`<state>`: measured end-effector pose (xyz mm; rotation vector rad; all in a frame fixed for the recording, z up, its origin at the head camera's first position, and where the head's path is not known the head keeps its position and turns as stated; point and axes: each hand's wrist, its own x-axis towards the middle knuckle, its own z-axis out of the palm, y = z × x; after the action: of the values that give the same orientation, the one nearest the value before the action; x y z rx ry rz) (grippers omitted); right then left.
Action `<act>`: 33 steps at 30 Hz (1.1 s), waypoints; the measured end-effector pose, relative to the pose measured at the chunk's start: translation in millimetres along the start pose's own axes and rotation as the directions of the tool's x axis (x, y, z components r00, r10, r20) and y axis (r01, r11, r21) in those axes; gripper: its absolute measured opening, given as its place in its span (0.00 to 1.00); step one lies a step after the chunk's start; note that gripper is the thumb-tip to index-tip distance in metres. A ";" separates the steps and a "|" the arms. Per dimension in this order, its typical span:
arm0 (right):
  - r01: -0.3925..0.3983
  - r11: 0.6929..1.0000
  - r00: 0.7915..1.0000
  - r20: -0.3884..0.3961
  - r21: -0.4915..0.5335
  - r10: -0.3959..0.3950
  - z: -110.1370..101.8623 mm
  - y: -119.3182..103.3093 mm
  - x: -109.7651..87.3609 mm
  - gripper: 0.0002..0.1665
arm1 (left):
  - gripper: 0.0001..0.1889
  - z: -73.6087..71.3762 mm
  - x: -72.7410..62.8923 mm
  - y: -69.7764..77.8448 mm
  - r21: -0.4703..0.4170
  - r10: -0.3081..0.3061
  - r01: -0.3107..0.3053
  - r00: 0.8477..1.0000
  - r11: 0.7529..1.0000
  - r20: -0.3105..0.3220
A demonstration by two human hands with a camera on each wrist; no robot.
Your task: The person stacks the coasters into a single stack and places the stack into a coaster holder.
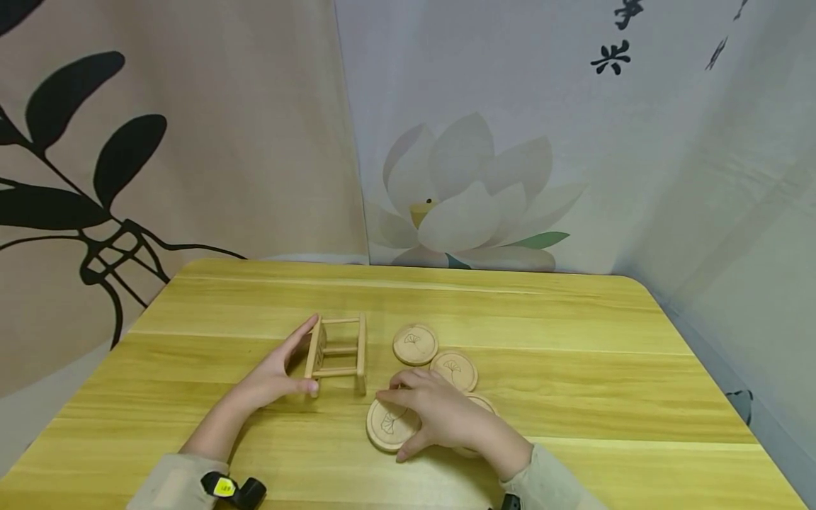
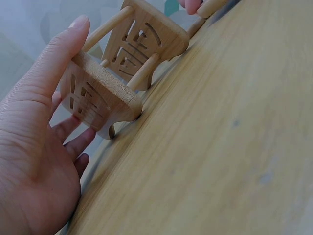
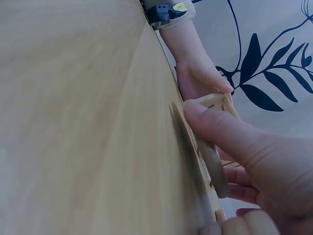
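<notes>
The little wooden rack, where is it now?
In the head view, the little wooden rack is on the table left of centre, between the left hand and the round discs.

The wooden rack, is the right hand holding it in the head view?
No, the left hand holds the wooden rack, while the right hand grips a wooden disc.

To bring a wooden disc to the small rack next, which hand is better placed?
Probably the right hand: it grips a disc, with other discs nearby. The left hand is occupied holding the rack.
</notes>
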<state>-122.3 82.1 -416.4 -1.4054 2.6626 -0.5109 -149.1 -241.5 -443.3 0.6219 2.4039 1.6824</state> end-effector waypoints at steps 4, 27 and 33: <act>0.002 1.000 1.000 -0.017 0.015 -0.002 -1.2 0.0 -0.5 0.53 | 0.58 0.3 -0.2 0.4 -0.002 0.001 -0.001 1.000 1.000 0.000; -0.039 0.995 0.994 -0.097 0.097 0.048 -25.7 -2.1 -9.3 0.54 | 0.58 -0.6 -0.3 0.3 -0.019 0.006 -0.006 1.000 1.000 0.004; -0.016 0.997 0.990 -0.141 0.081 0.027 -28.8 -1.5 -15.7 0.54 | 0.58 -0.2 -0.1 0.0 -0.012 0.007 -0.007 1.000 1.000 0.005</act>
<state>-118.8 101.4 -390.0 -1.3655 2.7278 -0.7330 -149.1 -241.7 -443.2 0.6330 2.3891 1.6944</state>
